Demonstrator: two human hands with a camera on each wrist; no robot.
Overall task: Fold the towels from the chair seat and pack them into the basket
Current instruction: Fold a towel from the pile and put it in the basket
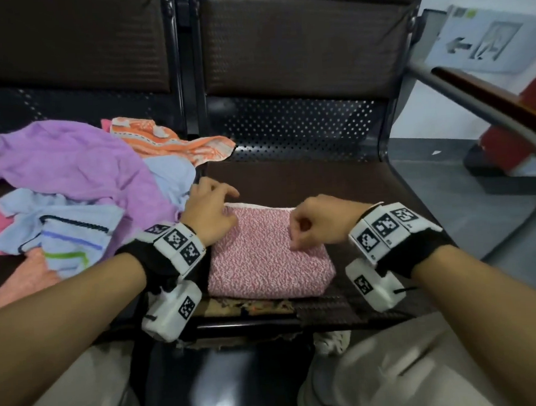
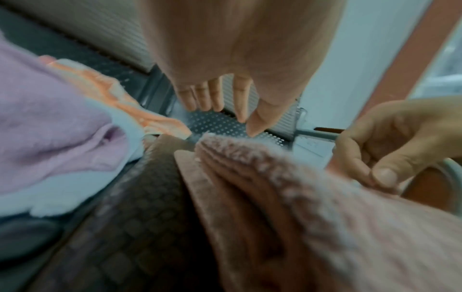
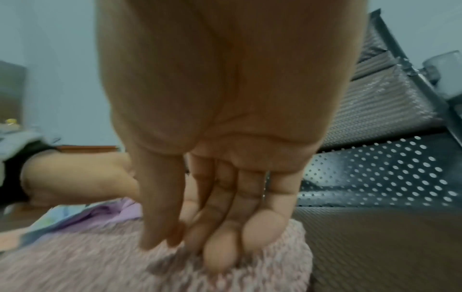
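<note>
A pink speckled towel (image 1: 264, 259), folded into a thick rectangle, lies on the dark seat cushion (image 1: 347, 179) in front of me. My left hand (image 1: 219, 196) is at its far left corner, with the fingers (image 2: 215, 94) straight and spread and nothing held. My right hand (image 1: 296, 232) rests on the towel's right half. Its fingers (image 3: 220, 254) are curled, and the thumb and fingertips pinch the fluffy top layer (image 3: 100, 262). On the seat to the left is a loose pile: a purple towel (image 1: 69, 161), an orange one (image 1: 168, 140) and a light blue one (image 1: 67, 227). No basket is in view.
A perforated metal panel (image 1: 287, 129) and padded backrest (image 1: 297, 37) rise behind the seat. A metal armrest with a brown top (image 1: 490, 107) curves along the right side, with grey floor (image 1: 497, 220) beyond it. My knees are at the seat's front edge.
</note>
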